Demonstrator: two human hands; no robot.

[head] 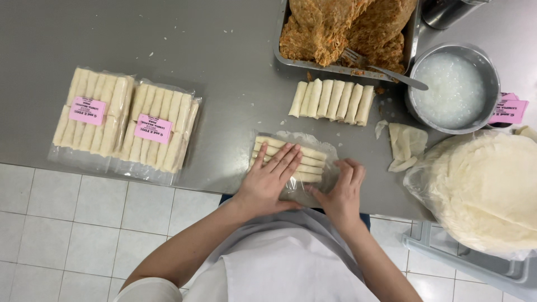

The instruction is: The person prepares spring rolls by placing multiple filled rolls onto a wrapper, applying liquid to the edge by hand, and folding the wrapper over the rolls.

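At the near edge of the steel table (224, 72), the left hand (267, 182) lies flat, fingers (288, 156) spread, on spring rolls (305, 161) inside a clear bag (330, 154). The right hand (342, 193) presses its loosely curled fingers against the bag's open end.

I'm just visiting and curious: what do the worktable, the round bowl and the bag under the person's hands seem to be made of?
The worktable looks like brushed stainless steel: grey, dull sheen. The round bowl seems polished metal, with a shiny rim. The bag under the left hand and right hand appears thin clear plastic: rolls show through, with glare.
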